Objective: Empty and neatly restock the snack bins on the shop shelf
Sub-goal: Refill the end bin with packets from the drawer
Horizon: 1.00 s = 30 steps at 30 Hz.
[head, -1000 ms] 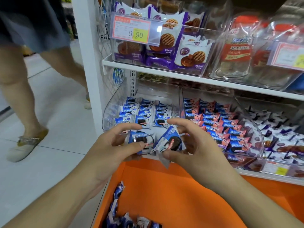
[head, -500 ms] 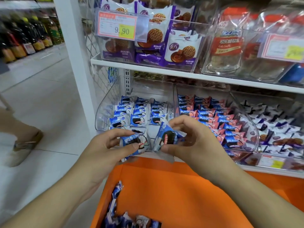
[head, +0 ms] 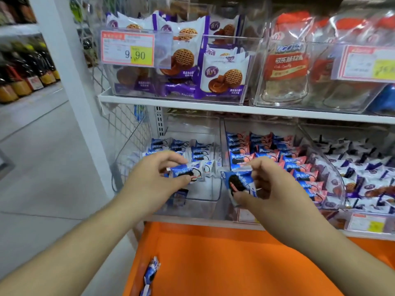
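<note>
Now pinching one blue cookie packet (head: 185, 170) in left hand (head: 154, 180), another (head: 238, 184) in right hand (head: 271, 184), mid-frame over the clear bin (head: 192, 195). Probably light, crinkly, crushable; best held by sealed edges.

The price tag (head: 127, 48) clipped to the upper left bin (head: 171, 67) reads "9.90", its digits partly on a yellow patch. The red bag (head: 285, 63) in the next bin shows "可乐酥软" in white. Print on the right price tag (head: 370, 63) and the small packets is too blurred to read.
</note>
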Each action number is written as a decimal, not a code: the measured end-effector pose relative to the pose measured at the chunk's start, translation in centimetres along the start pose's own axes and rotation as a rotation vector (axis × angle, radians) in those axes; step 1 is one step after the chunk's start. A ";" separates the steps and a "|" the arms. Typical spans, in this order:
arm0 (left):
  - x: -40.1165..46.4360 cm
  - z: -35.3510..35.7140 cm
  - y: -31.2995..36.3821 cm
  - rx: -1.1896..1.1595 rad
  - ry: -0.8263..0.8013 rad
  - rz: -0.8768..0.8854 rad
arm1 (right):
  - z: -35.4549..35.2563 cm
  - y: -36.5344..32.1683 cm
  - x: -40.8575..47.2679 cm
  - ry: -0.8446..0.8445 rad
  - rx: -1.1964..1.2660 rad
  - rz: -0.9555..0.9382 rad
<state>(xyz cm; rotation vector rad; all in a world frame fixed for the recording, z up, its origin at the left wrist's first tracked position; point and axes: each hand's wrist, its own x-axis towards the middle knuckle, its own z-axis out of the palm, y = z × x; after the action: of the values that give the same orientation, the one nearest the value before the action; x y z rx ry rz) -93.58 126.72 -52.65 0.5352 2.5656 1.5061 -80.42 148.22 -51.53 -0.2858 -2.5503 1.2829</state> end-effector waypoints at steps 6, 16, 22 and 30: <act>8.4 5.0 -2.9 0.263 -0.155 0.081 | -0.2 0.6 0.6 -0.008 -0.037 0.000; 12.0 7.5 -4.8 0.577 -0.160 0.208 | -0.3 1.2 1.5 -0.039 -0.085 -0.057; 9.4 4.7 -2.8 0.311 -0.068 0.159 | 0.1 1.5 1.5 -0.052 -0.104 0.002; 1.9 0.5 1.9 -0.112 -0.459 0.139 | 1.9 0.2 1.7 -0.006 -0.034 -0.049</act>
<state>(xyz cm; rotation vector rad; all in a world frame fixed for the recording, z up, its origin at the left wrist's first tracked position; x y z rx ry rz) -94.78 128.64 -51.07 0.9363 2.1198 1.3601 -82.63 147.46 -52.51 -0.2246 -2.5698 1.2265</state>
